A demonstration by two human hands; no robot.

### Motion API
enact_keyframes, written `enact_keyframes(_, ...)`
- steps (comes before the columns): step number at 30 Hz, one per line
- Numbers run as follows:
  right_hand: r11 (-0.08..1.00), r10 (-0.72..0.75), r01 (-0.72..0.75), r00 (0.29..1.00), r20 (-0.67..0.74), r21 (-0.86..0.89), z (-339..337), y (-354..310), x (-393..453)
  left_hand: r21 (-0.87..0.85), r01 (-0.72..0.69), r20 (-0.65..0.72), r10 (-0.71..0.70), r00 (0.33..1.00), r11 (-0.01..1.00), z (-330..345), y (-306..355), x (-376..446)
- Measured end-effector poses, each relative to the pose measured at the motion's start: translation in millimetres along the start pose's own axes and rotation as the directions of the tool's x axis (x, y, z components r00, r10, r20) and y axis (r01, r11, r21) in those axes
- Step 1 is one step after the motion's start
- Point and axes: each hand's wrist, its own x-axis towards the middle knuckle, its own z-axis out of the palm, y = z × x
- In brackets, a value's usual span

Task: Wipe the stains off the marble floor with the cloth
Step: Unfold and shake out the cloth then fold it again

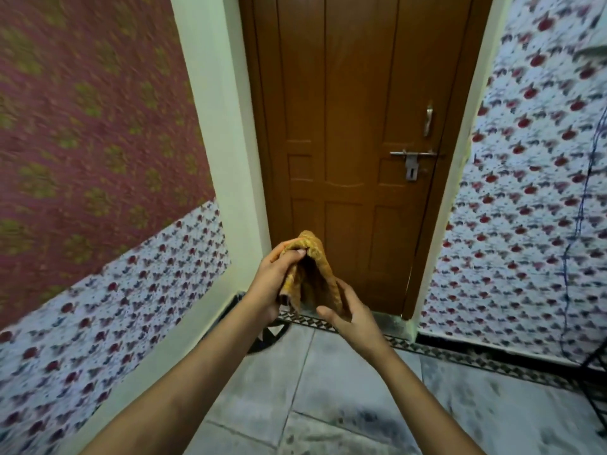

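Narrow entry space: patterned wall [82, 126] on the left, brown door [345, 126] far centre with a bolt latch [412, 159], floral-tiled wall [525, 208] on the right, a blue cord [571, 244] hanging down it. Marble floor [328, 389] is lying near, below both arms, with dark smudgy stains [364, 418] showing in the near-centre tiles.

Left hand [276, 284] is pinching the top fold of the cloth [315, 267], thumb over the upper edge, fingers wrapped round the left side. Cloth is hanging in the air in front of the door, long axis roughly vertical, peak up, loose ends down. Right hand [348, 310] is sitting just right of and lower than the cloth, fingers curling onto its lower right edge; contact looks real, but the grip there is looser than the left one.

Key relation: cloth is well above the floor, not touching it. Stains are lying down and near from both hands, slightly right of centre. Right hand is sitting lower and nearer to the stains, so it is probably the better one to take the bunched cloth down. My read: still folding or bunching, wiping not yet begun.
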Motion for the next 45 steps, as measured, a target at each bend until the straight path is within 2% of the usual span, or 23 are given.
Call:
enact_keyframes(2,0.997,-0.048,0.043,0.997,-0.069,-0.071,8,-8,10,-0.006,0.013,-0.023,-0.013,1.0,1.0,-12,2,2)
enact_keyframes(6,0.998,-0.05,0.043,0.977,-0.206,-0.039,8,-32,28,0.065,0.067,-0.058,-0.063,0.996,0.996,-50,3,13)
enact_keyframes(10,0.972,0.119,-0.078,0.977,-0.178,0.221,6,-65,39,0.23,0.162,-0.087,-0.146,0.986,0.96,-81,-3,19)
enact_keyframes(13,0.928,0.247,-0.186,0.956,-0.16,0.322,16,-78,45,0.408,0.17,-0.022,-0.176,0.984,0.897,-93,-14,17)
enact_keyframes(16,0.911,0.299,-0.234,0.943,-0.15,0.34,23,-87,49,0.482,0.105,0.039,-0.141,0.989,0.87,-93,-20,15)
enact_keyframes(19,0.897,0.33,-0.269,0.935,-0.129,0.351,30,-91,50,0.433,-0.059,0.096,0.02,0.995,0.899,-85,-15,7)
enact_keyframes(21,0.882,0.357,-0.284,0.923,-0.142,0.375,34,-90,51,0.375,-0.164,0.217,0.085,0.972,0.913,-80,-12,2)
enact_keyframes(24,0.857,0.39,-0.291,0.905,-0.167,0.425,34,-87,55,0.383,-0.194,0.386,0.034,0.922,0.903,-74,-10,-4)
enact_keyframes(27,0.841,0.43,-0.331,0.889,-0.158,0.428,30,-86,57,0.443,-0.248,0.359,0.083,0.93,0.862,-69,-15,0)
enact_keyframes(29,0.825,0.414,-0.332,0.906,-0.088,0.458,25,-84,55,0.384,-0.204,0.266,0.104,0.958,0.9,-66,-14,4)
enact_keyframes(32,0.819,0.304,-0.279,0.952,0.032,0.501,23,-82,46,0.179,-0.014,0.108,-0.005,0.994,0.984,-63,-10,11)
enact_keyframes(35,0.843,0.178,-0.185,0.982,0.063,0.504,29,-75,37,0.036,0.097,0.04,-0.099,0.994,0.995,-60,-6,14)
enact_keyframes(38,0.923,0.082,-0.092,0.996,0.042,0.374,36,-67,31,-0.066,0.145,0.003,-0.145,0.989,0.987,-58,-2,17)
enact_keyframes(42,0.939,0.015,0.01,0.998,-0.069,0.344,44,-67,27,-0.043,0.134,0.031,-0.132,0.991,0.99,-58,4,18)
enact_keyframes(45,0.965,-0.031,0.063,0.991,-0.127,0.253,46,-68,26,-0.033,0.104,0.088,-0.1,0.991,0.994,-60,9,17)
